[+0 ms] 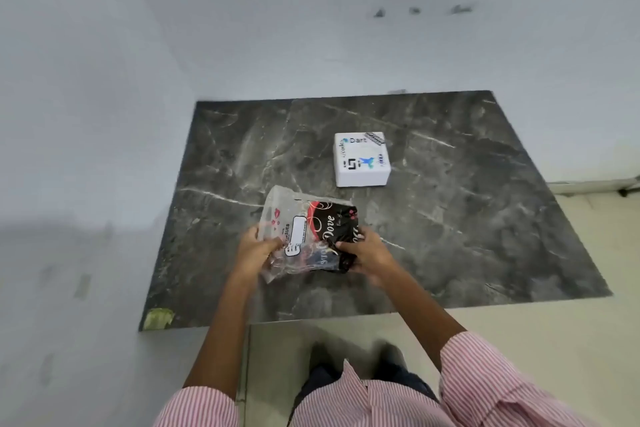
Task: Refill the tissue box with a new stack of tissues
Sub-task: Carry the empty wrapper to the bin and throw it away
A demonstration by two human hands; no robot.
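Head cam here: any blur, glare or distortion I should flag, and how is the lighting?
Head view: even, diffuse light, only faint shadows on the dark marble table; mild glare on the clear plastic of the tissue pack; slight motion smear on the right hand; print on the white box soft but partly readable; wide-angle stretching toward the frame edges.

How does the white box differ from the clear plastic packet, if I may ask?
The white square box is opaque and firm-edged; the clear, dark-printed plastic packet is see-through and crumpled. The box sits untouched on the dark marble slab; the left hand and right hand hold the packet. Both carry printing.
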